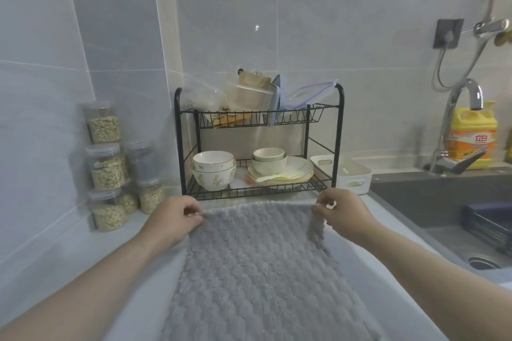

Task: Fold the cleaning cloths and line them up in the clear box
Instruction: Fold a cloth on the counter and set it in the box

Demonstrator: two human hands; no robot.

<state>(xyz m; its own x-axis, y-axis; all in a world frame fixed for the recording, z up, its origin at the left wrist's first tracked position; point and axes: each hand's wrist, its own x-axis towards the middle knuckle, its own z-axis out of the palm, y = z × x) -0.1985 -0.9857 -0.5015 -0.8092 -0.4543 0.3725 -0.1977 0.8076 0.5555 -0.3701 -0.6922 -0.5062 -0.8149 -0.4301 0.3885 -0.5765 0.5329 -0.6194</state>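
Down the middle of the white counter [83, 252] lies the grey cleaning cloth [249, 271], spread flat with its long axis running near to far, so it stretches from the bottom edge of view up to just short of the black dish rack [259, 144]. Both far corners are the bits being held: the left hand [173, 217] pinches the far-left corner between thumb and fingers, and the right hand [342, 212] pinches the far-right one, which is already lifted a little and flopping over. The rest of the cloth lies toward the person from both grips, so my guess is the fold goes far edge over near edge, pulling straight back. Both hands look about equally placed for it, neither one nearer.

Off to the right sits the dark sink [443, 210] with its tap [460, 119], plus a white basket [343, 173] beside the rack. No clear box visible anywhere.
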